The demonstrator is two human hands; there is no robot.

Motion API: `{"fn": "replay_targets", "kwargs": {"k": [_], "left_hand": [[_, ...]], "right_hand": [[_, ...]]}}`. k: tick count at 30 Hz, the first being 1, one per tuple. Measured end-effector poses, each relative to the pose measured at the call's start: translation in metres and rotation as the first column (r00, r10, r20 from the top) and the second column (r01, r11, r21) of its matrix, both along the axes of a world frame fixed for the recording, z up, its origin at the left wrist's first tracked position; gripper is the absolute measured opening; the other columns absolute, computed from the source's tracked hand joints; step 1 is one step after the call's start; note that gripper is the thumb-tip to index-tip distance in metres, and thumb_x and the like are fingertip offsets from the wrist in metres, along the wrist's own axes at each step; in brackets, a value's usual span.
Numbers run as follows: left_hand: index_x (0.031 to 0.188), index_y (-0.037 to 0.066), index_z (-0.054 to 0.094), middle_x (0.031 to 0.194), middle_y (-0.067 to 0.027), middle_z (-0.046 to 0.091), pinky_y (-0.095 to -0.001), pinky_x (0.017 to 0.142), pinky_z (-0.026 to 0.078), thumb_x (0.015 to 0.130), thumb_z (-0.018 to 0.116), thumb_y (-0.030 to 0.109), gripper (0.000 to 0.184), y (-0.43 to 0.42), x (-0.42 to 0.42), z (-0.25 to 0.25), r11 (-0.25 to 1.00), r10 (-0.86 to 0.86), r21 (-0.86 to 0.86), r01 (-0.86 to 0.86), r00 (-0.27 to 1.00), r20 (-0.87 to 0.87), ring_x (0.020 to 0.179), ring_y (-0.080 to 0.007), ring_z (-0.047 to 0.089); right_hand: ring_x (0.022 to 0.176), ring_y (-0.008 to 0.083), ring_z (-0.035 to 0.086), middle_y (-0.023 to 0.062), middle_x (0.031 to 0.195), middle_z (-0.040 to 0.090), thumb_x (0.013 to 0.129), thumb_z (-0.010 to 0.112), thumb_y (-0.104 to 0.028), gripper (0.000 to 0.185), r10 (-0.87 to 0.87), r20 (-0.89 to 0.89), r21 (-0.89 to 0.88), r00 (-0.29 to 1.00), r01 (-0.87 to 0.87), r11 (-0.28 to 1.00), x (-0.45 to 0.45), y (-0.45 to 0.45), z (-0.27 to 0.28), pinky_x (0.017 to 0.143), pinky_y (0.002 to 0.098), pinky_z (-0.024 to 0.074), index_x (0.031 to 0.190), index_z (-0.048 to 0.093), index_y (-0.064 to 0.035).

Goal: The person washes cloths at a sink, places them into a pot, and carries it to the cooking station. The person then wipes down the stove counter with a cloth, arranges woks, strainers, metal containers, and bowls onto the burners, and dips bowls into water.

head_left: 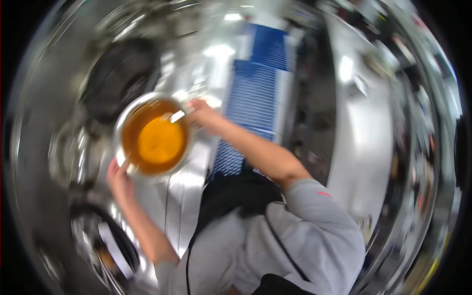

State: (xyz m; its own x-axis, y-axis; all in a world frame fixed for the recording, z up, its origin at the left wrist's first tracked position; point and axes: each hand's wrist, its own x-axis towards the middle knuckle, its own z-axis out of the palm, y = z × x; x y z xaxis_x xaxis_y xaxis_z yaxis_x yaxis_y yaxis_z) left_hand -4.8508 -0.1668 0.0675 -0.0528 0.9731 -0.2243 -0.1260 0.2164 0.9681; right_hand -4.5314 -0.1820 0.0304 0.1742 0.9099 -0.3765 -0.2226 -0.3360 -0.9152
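A round metal pot [119,133] with amber, oil-like liquid [160,140] in it is held between my two hands at the left of the head view. My left hand [121,181] is closed on its lower left rim. On the opposite side, my right hand [204,116] grips the upper right edge, next to a shiny metal piece [177,116] that I cannot make out. The pot is over a stainless steel surface, close to a dark round wok-like pan [123,73]. Motion blurs the details.
Blue ridged mats [253,91] run along the floor beside the steel stove counter [184,196]. Across the aisle stands another steel counter [359,147] with blurred items. A dark ring-shaped burner or pan [105,241], with a pale strip across it, lies at the lower left.
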Motion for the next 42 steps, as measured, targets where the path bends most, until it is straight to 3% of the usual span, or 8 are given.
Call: {"fn": "replay_targets", "kwargs": {"k": [4, 14, 29, 30, 31, 32, 36, 42], "left_hand": [[0.127, -0.006, 0.051, 0.109, -0.0092, 0.062, -0.0233, 0.078, 0.047, 0.081, 0.056, -0.002, 0.046, 0.028, -0.016, 0.0, 0.963, -0.267, 0.053, 0.264, 0.963, 0.039, 0.09, -0.0111, 0.059], [0.125, -0.012, 0.048, 0.117, -0.0192, 0.061, -0.0338, 0.1, 0.045, 0.08, 0.058, 0.005, 0.049, -0.002, 0.222, 0.021, 0.702, -0.703, 0.17, 0.692, 0.634, 0.322, 0.111, -0.0242, 0.059], [0.115, -0.001, 0.058, 0.099, -0.0104, 0.063, -0.034, 0.077, 0.055, 0.073, 0.055, 0.003, 0.042, -0.215, 0.638, 0.007, 0.045, -0.856, -0.013, 0.999, 0.045, 0.515, 0.088, -0.0185, 0.062], [0.114, 0.003, 0.058, 0.092, -0.0066, 0.06, -0.0332, 0.071, 0.053, 0.074, 0.059, 0.005, 0.04, -0.226, 0.657, -0.014, 0.044, -0.838, -0.013, 0.999, 0.044, 0.544, 0.082, -0.0163, 0.059], [0.113, 0.007, 0.058, 0.085, -0.0029, 0.055, -0.0331, 0.065, 0.05, 0.075, 0.061, 0.007, 0.038, -0.246, 0.667, -0.016, 0.166, -0.809, -0.127, 0.978, 0.209, 0.549, 0.076, -0.0148, 0.056], [0.125, 0.005, 0.052, 0.084, -0.0027, 0.053, -0.0363, 0.073, 0.049, 0.073, 0.062, 0.01, 0.053, -0.256, 0.683, -0.008, 0.08, -0.806, -0.167, 0.983, 0.162, 0.57, 0.076, -0.0165, 0.053], [0.079, 0.008, 0.053, 0.079, -0.002, 0.048, -0.0321, 0.06, 0.045, 0.072, 0.062, 0.008, 0.011, -0.284, 0.729, -0.009, -0.025, -0.803, -0.059, 0.998, 0.015, 0.596, 0.067, -0.012, 0.045], [0.081, 0.007, 0.055, 0.076, -0.0022, 0.048, -0.0286, 0.054, 0.043, 0.073, 0.062, 0.009, 0.011, -0.297, 0.751, -0.018, -0.039, -0.834, -0.103, 0.994, 0.025, 0.552, 0.066, -0.012, 0.047]], "right_hand": [[0.063, 0.0132, 0.06, 0.0047, 0.08, 0.061, 0.071, 0.064, 0.007, 0.033, -0.104, -0.18, 0.1, 0.978, 0.124, 0.987, 0.037, -0.038, 0.034, 0.046, 0.0247, 0.0475, 0.102, 0.06, -0.0012], [0.054, 0.0107, 0.055, 0.006, 0.076, 0.061, 0.069, 0.061, 0.008, 0.027, -0.561, -0.214, 0.246, 0.8, 0.6, 0.761, 0.184, -0.22, 0.064, 0.041, 0.0241, 0.044, 0.094, 0.062, -0.0002], [0.091, 0.0206, 0.064, 0.0115, 0.098, 0.066, 0.073, 0.057, -0.002, 0.034, -0.993, 0.102, 0.363, 0.065, 0.927, 0.098, 0.404, -0.54, 0.046, 0.085, 0.0328, 0.0517, 0.106, 0.065, 0.0031], [0.096, 0.0242, 0.065, 0.0137, 0.103, 0.066, 0.076, 0.055, -0.003, 0.036, -0.994, 0.035, 0.327, -0.108, 0.941, -0.091, 0.415, -0.552, 0.037, 0.088, 0.0363, 0.0526, 0.11, 0.064, 0.0037], [0.102, 0.0292, 0.065, 0.0168, 0.108, 0.066, 0.078, 0.051, -0.002, 0.039, -0.993, 0.076, 0.369, -0.093, 0.928, -0.059, 0.431, -0.57, 0.028, 0.091, 0.0402, 0.0531, 0.115, 0.061, 0.0048], [0.105, 0.0314, 0.064, 0.0196, 0.111, 0.065, 0.079, 0.049, -0.003, 0.04, -0.989, 0.148, 0.338, -0.018, 0.941, 0.034, 0.452, -0.591, 0.021, 0.092, 0.0412, 0.0538, 0.117, 0.059, 0.0065], [0.102, 0.0308, 0.064, 0.0195, 0.109, 0.063, 0.073, 0.045, 0.002, 0.046, -0.998, 0.051, 0.281, 0.047, 0.958, 0.06, 0.492, -0.629, 0.005, 0.091, 0.0392, 0.0529, 0.117, 0.057, 0.0092], [0.108, 0.03, 0.06, 0.0172, 0.11, 0.063, 0.073, 0.045, 0.003, 0.053, -0.996, 0.069, 0.204, -0.061, 0.978, -0.046, 0.506, -0.644, -0.016, 0.098, 0.0368, 0.0471, 0.125, 0.054, 0.0097]]}}
